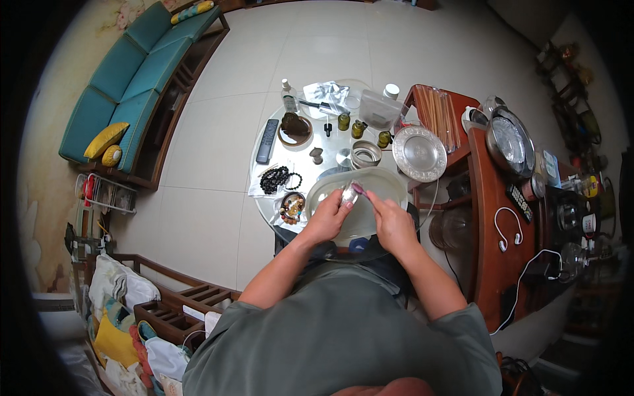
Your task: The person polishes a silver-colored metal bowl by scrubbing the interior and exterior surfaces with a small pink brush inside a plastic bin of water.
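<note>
My left hand [324,218] holds a small shiny silver object [348,195], perhaps a metal cup or bangle; the fingers cover part of it. In my right hand [395,225] is a small purple-handled brush [358,188], probably a toothbrush, its head touching or very close to the silver object. Both hands are over a pale translucent plastic basin [365,223] at the near side of a round glass table [257,198]. Just beyond the basin's far rim stands a round metal bowl or ring [366,154]. An embossed silver plate [419,153] lies to its right.
Dark beads [274,179] and mixed-colour bead bracelets [292,207] lie left on white tissue, near a remote control [267,141]. Three olive-green bottles [357,129], a spray bottle [290,96] and a clear plastic box [379,110] stand farther back. A wooden cabinet [488,208] borders the right.
</note>
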A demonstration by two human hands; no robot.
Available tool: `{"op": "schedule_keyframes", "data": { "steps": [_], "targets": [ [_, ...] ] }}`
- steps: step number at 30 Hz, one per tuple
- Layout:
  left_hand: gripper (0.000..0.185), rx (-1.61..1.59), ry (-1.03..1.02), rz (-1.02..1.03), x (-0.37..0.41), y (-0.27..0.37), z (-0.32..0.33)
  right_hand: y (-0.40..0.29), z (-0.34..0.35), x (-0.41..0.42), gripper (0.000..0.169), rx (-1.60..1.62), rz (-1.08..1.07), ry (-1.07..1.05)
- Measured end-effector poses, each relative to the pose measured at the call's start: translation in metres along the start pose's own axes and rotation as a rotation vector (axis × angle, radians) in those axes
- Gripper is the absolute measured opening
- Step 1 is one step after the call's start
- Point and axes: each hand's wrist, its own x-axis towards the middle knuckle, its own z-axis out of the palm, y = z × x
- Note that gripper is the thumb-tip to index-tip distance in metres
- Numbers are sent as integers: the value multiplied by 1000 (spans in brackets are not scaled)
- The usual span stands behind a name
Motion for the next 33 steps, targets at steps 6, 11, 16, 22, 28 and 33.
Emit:
{"op": "schedule_keyframes", "data": {
  "steps": [6, 11, 16, 22, 28, 33],
  "targets": [
    [22, -68, -9, 4, 3, -6, 1, 1, 1, 3, 39, -29, 42, 7],
    [19, -59, 31, 79, 3, -18, 5, -15, -14, -12, 38, -15, 66, -74],
    [24, 1, -34, -12, 2, -1, -2, 0, 5, 0, 39, -40, 80, 5],
    [25, -3, -15, 54, 3, -3, 0, -12, -2, -18, 41, 192, 79, -70],
    [27, 0, -62, 75, 3, -6, -2, -18, 8, -4, 42, 253, 53, -57],
    [27, -11, -26, 110, 2, -9, -1, -29, 15, -9, 42, 316, 139, -78]
  ]
}}
